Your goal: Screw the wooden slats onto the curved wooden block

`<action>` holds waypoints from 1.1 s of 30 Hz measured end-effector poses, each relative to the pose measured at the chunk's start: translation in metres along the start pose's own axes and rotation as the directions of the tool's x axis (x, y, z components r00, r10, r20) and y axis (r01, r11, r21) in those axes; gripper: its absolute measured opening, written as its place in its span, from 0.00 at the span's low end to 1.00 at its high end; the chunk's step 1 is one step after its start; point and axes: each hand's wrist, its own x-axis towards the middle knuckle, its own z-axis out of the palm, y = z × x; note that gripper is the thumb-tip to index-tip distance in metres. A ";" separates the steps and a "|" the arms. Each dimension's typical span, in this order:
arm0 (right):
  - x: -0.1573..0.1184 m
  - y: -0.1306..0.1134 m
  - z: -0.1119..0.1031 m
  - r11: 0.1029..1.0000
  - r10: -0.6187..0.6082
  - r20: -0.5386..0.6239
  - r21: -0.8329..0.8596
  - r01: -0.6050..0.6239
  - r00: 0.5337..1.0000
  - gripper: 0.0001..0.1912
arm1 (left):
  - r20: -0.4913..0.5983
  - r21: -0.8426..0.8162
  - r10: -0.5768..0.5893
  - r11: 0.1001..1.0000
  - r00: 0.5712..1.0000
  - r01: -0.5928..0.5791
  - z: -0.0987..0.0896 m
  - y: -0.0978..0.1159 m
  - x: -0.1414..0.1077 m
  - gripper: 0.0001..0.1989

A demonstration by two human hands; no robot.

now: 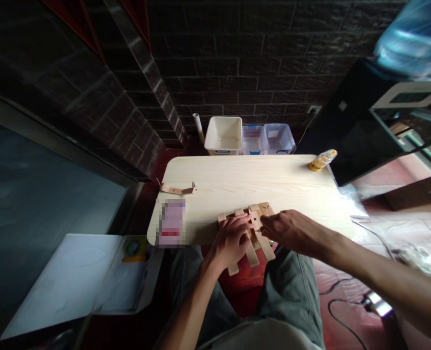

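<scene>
A small slatted wooden frame [251, 256] lies at the table's near edge, with several pale slats sticking out over my lap. My left hand [232, 240] grips it from above, fingers laid across the slats. At its right side my right hand [286, 227] is closed in a pinch near a hole in the wood. Whatever sits between those fingers is too small and hidden to name. Farther left on the table rests a thin wooden strip [177, 190] with upright metal screws or pins near its ends.
The pale table [244, 175] holds a bottle with yellow ends [322, 160] at its far right corner and a blurred-out pink item [171, 221] at left. Behind it stand a cream bin [223, 133] and clear boxes [278, 138]. A water dispenser [361, 112] is at right; cables [341, 301] cross the floor.
</scene>
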 end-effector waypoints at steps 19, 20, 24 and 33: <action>0.007 -0.006 -0.001 1.000 0.024 0.002 0.000 -0.024 1.000 0.11 | -0.038 0.007 0.004 1.000 0.999 -0.004 -0.001 0.002 -0.001 0.18; 0.007 -0.006 -0.001 0.999 0.033 0.012 -0.010 -0.033 0.999 0.10 | -0.043 0.013 0.012 1.000 0.999 -0.011 -0.002 0.002 -0.002 0.18; 0.007 -0.007 -0.005 0.997 0.033 0.033 -0.069 -0.031 0.999 0.07 | -0.049 0.032 0.043 0.999 0.998 -0.042 -0.004 0.002 -0.002 0.17; 0.002 -0.009 -0.009 0.994 0.096 0.028 -0.048 -0.095 0.995 0.10 | 0.005 0.035 0.066 0.997 0.998 -0.066 -0.024 0.015 -0.007 0.16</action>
